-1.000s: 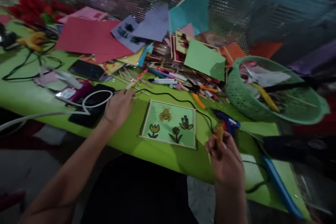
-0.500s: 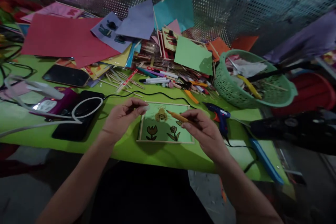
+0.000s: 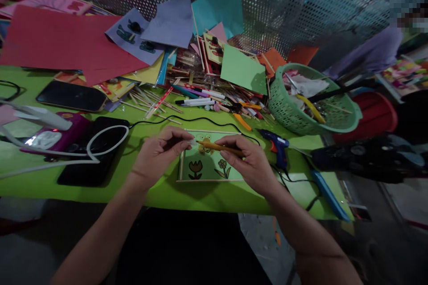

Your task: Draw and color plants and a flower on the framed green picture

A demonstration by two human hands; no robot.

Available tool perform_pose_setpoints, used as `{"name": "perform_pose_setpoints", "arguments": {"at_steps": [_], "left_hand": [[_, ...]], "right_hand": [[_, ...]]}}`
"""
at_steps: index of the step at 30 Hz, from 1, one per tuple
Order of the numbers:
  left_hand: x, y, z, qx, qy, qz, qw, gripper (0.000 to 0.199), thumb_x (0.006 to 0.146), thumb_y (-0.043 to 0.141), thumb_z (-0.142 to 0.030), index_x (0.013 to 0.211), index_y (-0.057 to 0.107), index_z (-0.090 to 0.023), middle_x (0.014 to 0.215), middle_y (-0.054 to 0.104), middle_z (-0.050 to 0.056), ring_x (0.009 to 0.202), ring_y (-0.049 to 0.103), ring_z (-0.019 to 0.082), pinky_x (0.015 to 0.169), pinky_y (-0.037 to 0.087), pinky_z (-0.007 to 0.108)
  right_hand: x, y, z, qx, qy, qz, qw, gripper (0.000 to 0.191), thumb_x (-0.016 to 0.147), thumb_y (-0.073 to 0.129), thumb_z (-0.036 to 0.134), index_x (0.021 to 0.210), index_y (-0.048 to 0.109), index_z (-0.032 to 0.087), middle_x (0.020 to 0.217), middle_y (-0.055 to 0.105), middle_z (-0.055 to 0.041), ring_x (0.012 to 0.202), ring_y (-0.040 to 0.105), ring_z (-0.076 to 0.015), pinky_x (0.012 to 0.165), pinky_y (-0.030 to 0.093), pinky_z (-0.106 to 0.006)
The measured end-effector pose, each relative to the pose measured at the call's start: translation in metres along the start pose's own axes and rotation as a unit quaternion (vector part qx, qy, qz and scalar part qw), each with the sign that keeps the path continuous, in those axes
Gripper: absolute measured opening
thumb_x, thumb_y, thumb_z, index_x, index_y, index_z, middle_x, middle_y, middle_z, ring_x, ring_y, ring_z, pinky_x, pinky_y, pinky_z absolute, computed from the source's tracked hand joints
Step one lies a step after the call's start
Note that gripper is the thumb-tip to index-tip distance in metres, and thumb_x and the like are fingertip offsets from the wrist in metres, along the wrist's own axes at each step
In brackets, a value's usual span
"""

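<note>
In front of me on the table lies a green picture panel [image 3: 207, 173] edged with thin wooden sticks. It carries a brown tulip [image 3: 195, 169], a small flower [image 3: 222, 168] and a yellow-brown animal figure, now partly hidden. My right hand [image 3: 249, 158] grips an orange pen-shaped tool [image 3: 220, 147] with its dark tip pointing left. My left hand [image 3: 163, 153] is pinched at the panel's upper left, holding a tiny pale bit too small to name. The tool's tip is close to those left fingertips; I cannot tell if they touch.
Behind the panel lie pens [image 3: 197, 103], thin sticks and orange-handled pliers [image 3: 242, 121]. A blue glue gun [image 3: 277, 144] and a green basket [image 3: 284, 107] are at right. On the left are phones [image 3: 72, 95], a purple power strip [image 3: 60, 131] and a red sheet [image 3: 63, 44].
My right hand has moved the orange tool leftward, bringing its tip up to my left fingertips and covering part of the animal figure. My left hand stays pinched. The view has shifted slightly.
</note>
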State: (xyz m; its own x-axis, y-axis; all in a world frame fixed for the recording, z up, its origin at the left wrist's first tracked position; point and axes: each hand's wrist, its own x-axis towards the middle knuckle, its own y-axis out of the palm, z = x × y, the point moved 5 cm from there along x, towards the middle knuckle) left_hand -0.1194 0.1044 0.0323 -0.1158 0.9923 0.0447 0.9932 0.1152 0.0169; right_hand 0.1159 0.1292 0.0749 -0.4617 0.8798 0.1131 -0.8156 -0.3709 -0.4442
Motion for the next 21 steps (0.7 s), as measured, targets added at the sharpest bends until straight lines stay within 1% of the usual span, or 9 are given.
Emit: {"name": "perform_pose_setpoints", "arguments": {"at_steps": [3,7,9,12,14,17,21], "left_hand": [[-0.001,0.001,-0.003,0.026,0.031,0.008,0.999,0.013,0.084,0.083,-0.033,0.094,0.084,-0.025,0.093,0.078,0.004,0.086,0.074,0.020,0.079,0.062,0.031],[-0.001,0.003,-0.006,0.051,0.065,0.011,0.997,0.009,0.085,0.081,-0.028,0.093,0.085,-0.025,0.094,0.078,0.004,0.088,0.074,0.019,0.079,0.061,0.028],[-0.002,0.003,-0.005,0.036,0.057,0.008,0.998,0.011,0.085,0.082,-0.029,0.094,0.084,-0.023,0.093,0.079,0.004,0.086,0.074,0.018,0.078,0.061,0.027],[-0.003,0.005,0.002,-0.019,0.014,0.010,1.000,0.017,0.083,0.086,-0.033,0.095,0.083,-0.020,0.087,0.080,0.005,0.079,0.075,0.017,0.073,0.061,0.025],[-0.004,0.006,0.005,-0.051,-0.007,0.008,0.999,0.021,0.081,0.090,-0.035,0.093,0.083,-0.019,0.083,0.080,0.004,0.075,0.075,0.016,0.071,0.061,0.023],[-0.006,0.005,0.006,-0.077,-0.005,-0.003,0.997,0.021,0.078,0.093,-0.035,0.087,0.082,-0.019,0.080,0.080,0.004,0.072,0.075,0.015,0.068,0.062,0.022],[-0.009,0.005,0.006,-0.104,-0.003,-0.006,0.995,0.021,0.077,0.095,-0.033,0.085,0.082,-0.019,0.078,0.080,0.002,0.068,0.076,0.014,0.067,0.063,0.022]], "right_hand": [[0.002,0.004,0.003,-0.019,-0.014,0.007,1.000,0.015,0.101,0.069,0.030,0.114,0.076,0.025,0.111,0.082,-0.0054,0.093,0.076,-0.0200,0.079,0.058,-0.031],[0.005,0.009,0.007,-0.075,-0.052,0.018,0.996,0.016,0.102,0.068,0.025,0.116,0.075,0.026,0.110,0.082,-0.0047,0.096,0.076,-0.0205,0.085,0.058,-0.032],[0.006,0.011,0.010,-0.102,-0.072,0.025,0.992,0.015,0.102,0.067,0.024,0.116,0.074,0.025,0.110,0.082,-0.0049,0.097,0.077,-0.0207,0.085,0.058,-0.032],[0.006,0.011,0.014,-0.134,-0.097,0.029,0.986,0.016,0.102,0.069,0.023,0.117,0.072,0.025,0.109,0.082,-0.0050,0.095,0.076,-0.0200,0.084,0.057,-0.030],[0.006,0.011,0.015,-0.145,-0.102,0.025,0.984,0.015,0.101,0.071,0.022,0.116,0.071,0.025,0.109,0.082,-0.0045,0.093,0.076,-0.0191,0.081,0.056,-0.029],[0.007,0.012,0.015,-0.134,-0.094,0.028,0.986,0.011,0.101,0.071,0.022,0.111,0.070,0.025,0.105,0.081,-0.0031,0.086,0.075,-0.0173,0.075,0.055,-0.027],[0.009,0.015,0.015,-0.094,-0.075,0.034,0.992,0.007,0.101,0.071,0.023,0.107,0.069,0.025,0.099,0.080,-0.0010,0.081,0.073,-0.0152,0.069,0.051,-0.025]]}}
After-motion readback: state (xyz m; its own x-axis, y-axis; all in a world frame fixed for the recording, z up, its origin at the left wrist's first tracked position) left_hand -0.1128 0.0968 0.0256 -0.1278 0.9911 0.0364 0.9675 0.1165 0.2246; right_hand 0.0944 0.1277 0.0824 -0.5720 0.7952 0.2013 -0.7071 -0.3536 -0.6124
